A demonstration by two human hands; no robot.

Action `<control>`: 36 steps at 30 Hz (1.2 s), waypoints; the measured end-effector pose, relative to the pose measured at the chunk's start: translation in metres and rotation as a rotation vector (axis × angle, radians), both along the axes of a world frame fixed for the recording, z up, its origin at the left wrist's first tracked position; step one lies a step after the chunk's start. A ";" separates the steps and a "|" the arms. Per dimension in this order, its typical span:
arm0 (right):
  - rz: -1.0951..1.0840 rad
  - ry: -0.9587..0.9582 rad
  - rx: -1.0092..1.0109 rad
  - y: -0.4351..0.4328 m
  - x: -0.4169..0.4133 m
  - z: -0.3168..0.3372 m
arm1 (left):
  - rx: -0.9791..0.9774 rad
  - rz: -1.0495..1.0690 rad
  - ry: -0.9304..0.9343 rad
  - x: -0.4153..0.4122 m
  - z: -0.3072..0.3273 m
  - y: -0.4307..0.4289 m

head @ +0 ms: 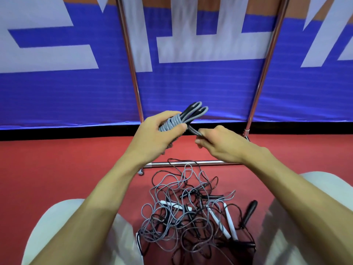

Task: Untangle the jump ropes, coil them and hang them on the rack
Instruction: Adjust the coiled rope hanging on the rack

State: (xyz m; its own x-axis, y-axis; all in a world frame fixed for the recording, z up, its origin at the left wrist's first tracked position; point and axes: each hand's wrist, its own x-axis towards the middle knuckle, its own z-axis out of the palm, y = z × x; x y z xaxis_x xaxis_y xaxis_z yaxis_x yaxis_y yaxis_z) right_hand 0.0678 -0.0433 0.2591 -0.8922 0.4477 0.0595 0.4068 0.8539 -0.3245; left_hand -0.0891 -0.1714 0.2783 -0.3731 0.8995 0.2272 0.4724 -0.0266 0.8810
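Observation:
My left hand [160,132] grips a grey jump rope bundle [172,123], its cord wound several times round two dark handles that stick out up and to the right. My right hand [212,139] pinches the loose grey end of that cord just right of the bundle. On the red floor between my knees lies a tangled heap of grey and black jump ropes [191,213] with white and black handles. The chrome rack [133,60] stands in front of me, its two uprights rising against the banner and its low crossbar just beyond the heap.
A blue and white banner [191,83] hangs behind the rack. My knees in light trousers [63,222] flank the heap. A rack caster [141,173] sits on the floor left of the ropes. A lone black handle [250,211] lies at the heap's right side.

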 end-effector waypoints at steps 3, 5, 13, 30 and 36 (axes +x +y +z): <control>-0.018 -0.068 0.064 -0.002 0.002 0.004 | -0.088 0.130 0.284 -0.006 -0.010 0.003; -0.012 -0.092 0.104 -0.004 0.004 0.005 | -0.092 0.190 0.348 -0.005 -0.012 0.004; 0.009 -0.122 0.168 -0.004 0.015 0.012 | -0.239 0.328 0.529 -0.008 -0.021 0.011; 0.204 0.395 0.338 -0.007 0.007 0.012 | -0.494 -0.082 0.847 0.028 -0.019 0.007; 0.110 0.364 0.060 0.005 0.011 0.012 | -0.380 -0.094 0.811 0.030 -0.017 -0.001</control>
